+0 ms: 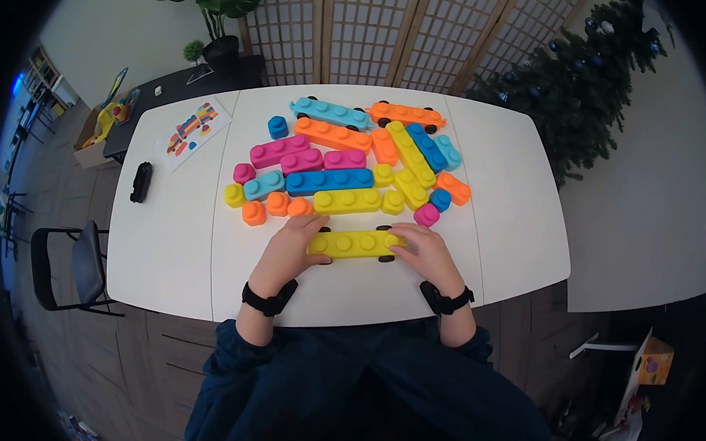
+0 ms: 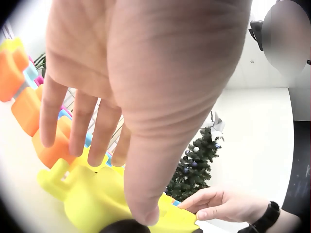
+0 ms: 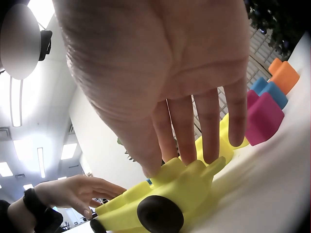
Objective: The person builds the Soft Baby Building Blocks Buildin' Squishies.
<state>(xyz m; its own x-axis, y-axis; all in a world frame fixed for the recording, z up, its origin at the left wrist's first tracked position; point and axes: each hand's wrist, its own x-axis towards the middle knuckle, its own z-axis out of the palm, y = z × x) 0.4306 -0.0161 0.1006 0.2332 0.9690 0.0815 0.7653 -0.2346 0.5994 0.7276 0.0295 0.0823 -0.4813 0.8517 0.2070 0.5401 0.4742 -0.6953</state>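
A yellow wheeled toy-car base [image 1: 354, 244] with a row of studs and black wheels lies crosswise near the table's front edge. My left hand [image 1: 287, 248] grips its left end, thumb on the near side and fingers on the far side. At the opposite end my right hand [image 1: 428, 258] holds it the same way. In the left wrist view the left thumb [image 2: 141, 194] presses beside a wheel. The right wrist view shows a hitch-like tip [image 3: 216, 166] on the yellow base, with a black wheel [image 3: 160, 214] under the body.
Beyond it sit many studded blocks, including a long yellow block [image 1: 347, 201] and a long blue block [image 1: 329, 181]. Light-blue [image 1: 331, 112] and orange [image 1: 407, 115] wheeled bases stand behind. At left lie a picture sheet [image 1: 194, 133] and a black object [image 1: 141, 182].
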